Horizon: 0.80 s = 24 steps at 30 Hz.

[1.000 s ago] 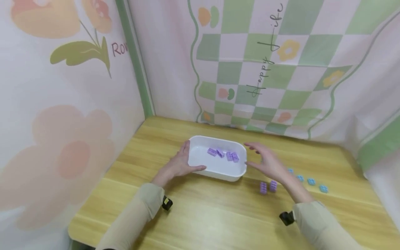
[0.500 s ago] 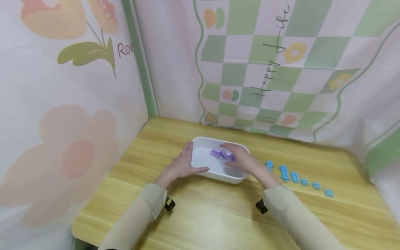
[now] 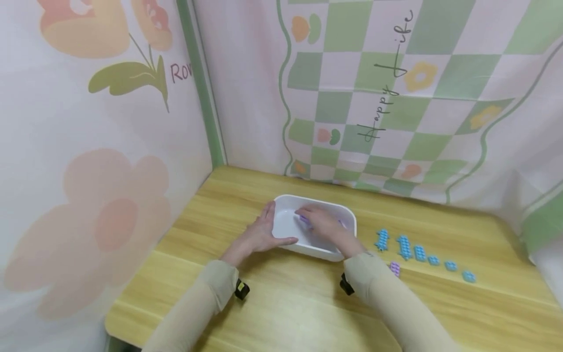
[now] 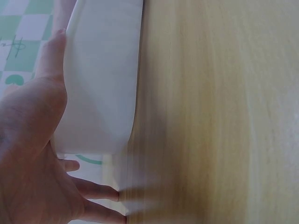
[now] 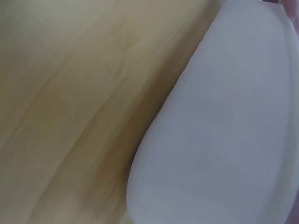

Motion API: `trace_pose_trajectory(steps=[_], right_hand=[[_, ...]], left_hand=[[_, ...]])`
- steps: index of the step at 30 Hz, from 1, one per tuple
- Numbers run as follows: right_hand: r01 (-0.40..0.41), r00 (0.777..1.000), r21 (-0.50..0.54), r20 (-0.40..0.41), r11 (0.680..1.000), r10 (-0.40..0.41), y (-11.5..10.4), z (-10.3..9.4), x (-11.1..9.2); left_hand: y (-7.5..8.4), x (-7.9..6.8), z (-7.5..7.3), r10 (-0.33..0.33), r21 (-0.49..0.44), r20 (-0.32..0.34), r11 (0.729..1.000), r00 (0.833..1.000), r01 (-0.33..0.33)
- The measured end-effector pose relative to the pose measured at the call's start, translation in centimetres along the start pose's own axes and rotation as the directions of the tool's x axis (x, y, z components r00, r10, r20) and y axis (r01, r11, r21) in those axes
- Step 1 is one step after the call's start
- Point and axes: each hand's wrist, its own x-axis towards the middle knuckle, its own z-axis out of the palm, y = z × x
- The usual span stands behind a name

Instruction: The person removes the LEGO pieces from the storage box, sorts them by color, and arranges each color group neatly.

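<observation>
The left hand (image 3: 258, 234), its grip spread wide, touches the left end of the white tray (image 3: 314, 251) on the surface (image 3: 281, 303). Inside, a purple brick (image 3: 304, 219) shows against the right hand (image 3: 324, 226); whether that grip pinches it cannot be told.

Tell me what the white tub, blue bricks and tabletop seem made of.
White tub: probably plastic, smooth, with rounded corners. Blue toy bricks: likely molded plastic, with regular studs; finish unclear. Tabletop: wood or laminate, soft sheen, visible grain.
</observation>
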Motion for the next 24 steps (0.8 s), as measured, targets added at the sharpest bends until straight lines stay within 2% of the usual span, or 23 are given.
trace_pose_trajectory(steps=[4, 7, 10, 13, 16, 20, 24], right_hand=[[-0.032, 0.999, 0.059, 0.004, 0.998, 0.032, 0.3, 0.5, 0.3], [-0.027, 0.999, 0.035, -0.016, 0.999, 0.027, 0.7, 0.7, 0.4], [-0.027, 0.998, 0.018, -0.057, 0.999, 0.028, 1.1, 0.7, 0.2], [-0.037, 0.994, 0.055, -0.105, 0.998, 0.042, 1.3, 0.6, -0.1], [-0.05, 0.985, 0.181, -0.153, 0.982, 0.078, 1.3, 0.5, -0.5], [-0.037, 0.971, 0.363, -0.208, 0.931, 0.12, 1.3, 0.2, -1.4], [-0.025, 0.957, 0.454, -0.247, 0.891, 0.152, 1.2, -0.4, -2.5]], left_hand=[[0.2, 0.0, 0.1, 0.0, 0.003, 0.003, 1.0, 1.0, 0.0], [0.3, 0.0, 0.1, 0.002, 0.003, -0.001, 1.0, 1.0, -0.002], [0.3, -0.1, 0.0, 0.002, 0.0, -0.003, 1.0, 1.0, -0.002], [0.2, 0.0, 0.1, 0.002, -0.002, -0.003, 1.0, 1.0, -0.002], [0.0, 0.0, 0.2, 0.004, -0.005, -0.005, 1.0, 1.0, -0.004], [0.0, 0.0, 0.2, 0.002, -0.013, -0.007, 1.0, 1.0, -0.002], [-0.1, 0.1, 0.1, 0.001, -0.007, -0.009, 1.0, 1.0, -0.001]])
